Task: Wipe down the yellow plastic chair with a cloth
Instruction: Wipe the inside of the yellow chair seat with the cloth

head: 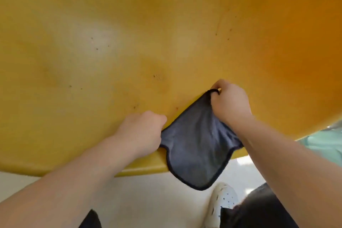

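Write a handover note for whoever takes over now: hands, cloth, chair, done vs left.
Left hand: closed on the left edge of the grey cloth.
Right hand: closed on the cloth's upper corner.
The cloth is stretched between the hands at the front edge of the yellow chair, lower part hanging over the rim.
Done: unclear.
Left: dark specks dot the seat; wipe it.

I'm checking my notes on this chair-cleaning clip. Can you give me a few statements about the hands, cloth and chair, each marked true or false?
1. Both hands hold the cloth. True: the left hand and right hand each grip an edge.
2. The cloth is white. False: it is grey-blue with a dark border.
3. The yellow chair shows small dark specks. True.
4. The cloth lies wholly on the chair. False: its lower part hangs over the edge.
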